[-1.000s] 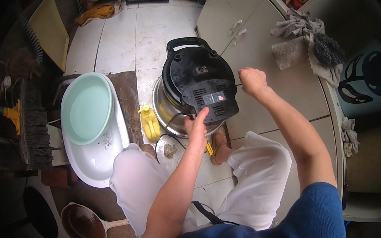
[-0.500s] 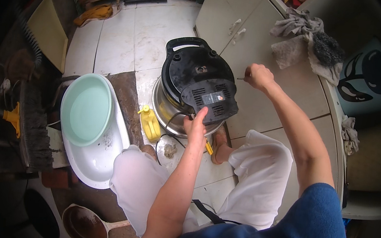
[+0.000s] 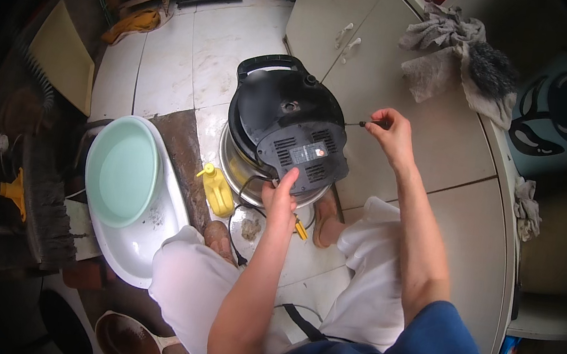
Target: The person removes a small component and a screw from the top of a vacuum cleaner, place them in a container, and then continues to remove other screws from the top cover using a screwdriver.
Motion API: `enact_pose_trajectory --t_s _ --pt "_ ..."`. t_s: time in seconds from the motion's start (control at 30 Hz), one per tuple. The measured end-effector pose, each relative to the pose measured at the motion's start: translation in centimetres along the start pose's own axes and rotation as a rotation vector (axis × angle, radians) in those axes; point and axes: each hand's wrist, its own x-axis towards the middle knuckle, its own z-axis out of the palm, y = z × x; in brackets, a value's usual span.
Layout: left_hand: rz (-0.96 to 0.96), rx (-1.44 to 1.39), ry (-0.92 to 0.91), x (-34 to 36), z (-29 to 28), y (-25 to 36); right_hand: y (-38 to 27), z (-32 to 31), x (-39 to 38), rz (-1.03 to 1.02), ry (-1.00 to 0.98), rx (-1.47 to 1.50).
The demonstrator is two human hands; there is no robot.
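The left hand [image 3: 280, 197] pressed against the near edge of the cooker's black base [image 3: 288, 125], fingers wrapped at the rim beside the vented plate, gripping it. The cooker [image 3: 243, 165] lay tipped on the tiled floor [image 3: 172, 45] between the person's knees, its underside facing up and its shiny metal wall showing below the black part; a carrying handle [image 3: 272, 62] arched across its far side. The right hand [image 3: 392, 132] was raised to the right of the cooker, well clear of it, fingertips pinched on a thin dark tool [image 3: 366, 123] whose tip pointed left toward the base; what kind of tool it was could not be told. A dark cord [image 3: 243, 193] looped down from the cooker near the left wrist. Just left of the cooker stood a small yellow bottle [image 3: 216, 189], and a yellow-handled tool [image 3: 300, 231] lay on the floor under the left hand. Further left sat a pale green bowl [image 3: 121, 170] inside a white basin [image 3: 143, 245]. A brush [image 3: 43, 198] lay beyond the basin at the left edge. White cabinet doors [image 3: 341, 37] rose behind the cooker, and grey rags [image 3: 445, 48] were heaped on the counter [image 3: 460, 162] at the right. A brown pan [image 3: 128, 341] showed near the lower edge.
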Motion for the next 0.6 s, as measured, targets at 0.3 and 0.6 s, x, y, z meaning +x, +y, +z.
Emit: enact_pose_trajectory --t_s 0.3,0.6 --pt "-0.02 0.0 -0.001 -0.1 0.0 0.6 -1.7 -0.4 -0.1 -0.029 0.023 -0.206" --pt "-0.026 0.022 0.003 -0.2 0.0 0.5 -1.5 -0.8 0.2 -0.053 -0.038 -0.245"
